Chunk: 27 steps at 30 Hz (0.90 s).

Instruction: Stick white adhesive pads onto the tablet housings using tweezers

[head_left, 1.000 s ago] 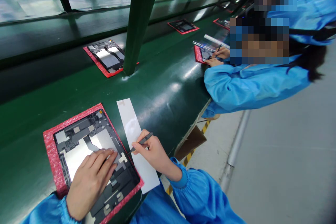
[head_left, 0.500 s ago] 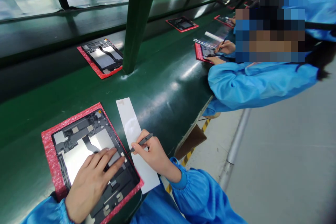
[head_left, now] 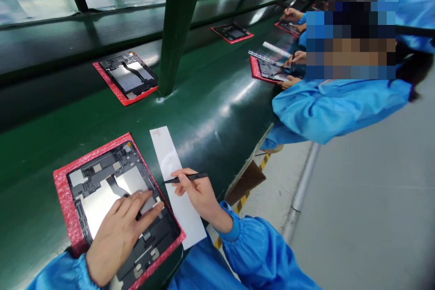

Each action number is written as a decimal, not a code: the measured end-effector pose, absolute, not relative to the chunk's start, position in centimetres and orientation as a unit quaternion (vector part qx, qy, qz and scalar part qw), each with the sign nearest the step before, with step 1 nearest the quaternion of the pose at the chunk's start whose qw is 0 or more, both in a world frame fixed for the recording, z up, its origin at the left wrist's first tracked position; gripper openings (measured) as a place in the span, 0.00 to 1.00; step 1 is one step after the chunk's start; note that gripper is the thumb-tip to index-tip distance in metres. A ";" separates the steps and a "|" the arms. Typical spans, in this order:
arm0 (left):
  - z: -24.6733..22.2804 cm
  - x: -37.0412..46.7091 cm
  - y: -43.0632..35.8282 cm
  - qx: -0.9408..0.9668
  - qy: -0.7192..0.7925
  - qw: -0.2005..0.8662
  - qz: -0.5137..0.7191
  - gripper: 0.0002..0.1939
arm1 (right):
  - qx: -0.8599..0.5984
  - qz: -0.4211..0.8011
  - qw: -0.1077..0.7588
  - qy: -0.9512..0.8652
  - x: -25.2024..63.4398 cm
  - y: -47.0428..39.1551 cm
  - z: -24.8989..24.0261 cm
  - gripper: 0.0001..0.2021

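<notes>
Head: right grip pinches tool, left grip spread on tablet, any print illegible.

Left hand palm down with fingers slightly apart, right hand in a pen-style pinch.

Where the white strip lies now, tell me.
In the head view, the white strip lies on the green bench, just right of the open tablet on its red wrap. The right hand, holding a dark tool, is over the strip's middle.
</notes>
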<state>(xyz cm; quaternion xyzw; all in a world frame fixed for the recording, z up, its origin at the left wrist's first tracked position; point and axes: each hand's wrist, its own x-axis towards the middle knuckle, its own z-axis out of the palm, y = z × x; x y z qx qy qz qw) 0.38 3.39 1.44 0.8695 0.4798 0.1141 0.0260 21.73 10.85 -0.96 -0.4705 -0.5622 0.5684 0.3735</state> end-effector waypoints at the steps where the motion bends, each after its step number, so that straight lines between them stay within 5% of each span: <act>1: 1.4 0.4 3.4 0.874 0.469 0.030 0.127 0.26 | -0.464 0.565 0.382 -0.566 21.7 10.8 -0.9 0.17; 6: 0.8 0.2 3.2 0.860 0.486 0.030 0.152 0.19 | -0.416 0.492 0.353 -0.679 21.2 9.9 0.7 0.14; 10: 0.2 0.1 3.2 0.847 0.505 0.019 0.162 0.16 | -0.379 0.450 0.259 -0.766 19.7 9.2 2.1 0.26; 14: 0.1 0.1 3.2 0.847 0.507 0.021 0.160 0.16 | -0.375 0.444 0.231 -0.780 18.4 9.2 2.2 0.34; 27: 0.1 0.1 3.4 0.851 0.498 0.025 0.167 0.15 | -0.425 0.436 0.182 -0.772 17.3 8.7 2.2 0.37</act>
